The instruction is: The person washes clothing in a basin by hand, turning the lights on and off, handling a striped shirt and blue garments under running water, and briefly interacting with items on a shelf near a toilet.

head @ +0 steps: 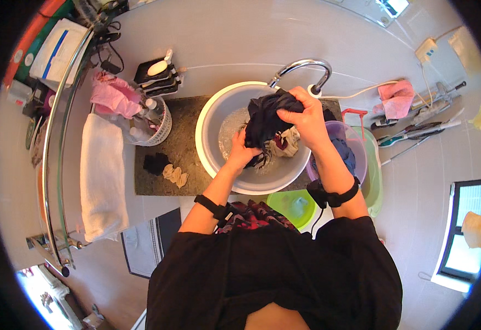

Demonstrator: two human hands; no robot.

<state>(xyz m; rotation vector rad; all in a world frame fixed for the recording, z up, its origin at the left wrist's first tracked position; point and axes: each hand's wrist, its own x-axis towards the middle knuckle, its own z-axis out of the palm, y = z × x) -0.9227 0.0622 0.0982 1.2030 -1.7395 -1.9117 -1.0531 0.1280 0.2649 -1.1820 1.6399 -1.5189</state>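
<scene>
Over a round grey basin with a pale rim, both hands hold a bunched black cloth. My right hand grips its upper right part, with the thumb across the fabric. At its lower left, my left hand is closed around the cloth. Water with bubbles lies in the basin. A wet beige cloth with a dark red patch sits below the black one, in the basin's right part. The chrome faucet arches over the basin's back edge.
Left on the stone counter lie a black scrap and a beige one, near a white basket of bottles. At right stand a purple tub with blue cloth and a green tub. A lime-green basin sits below the counter.
</scene>
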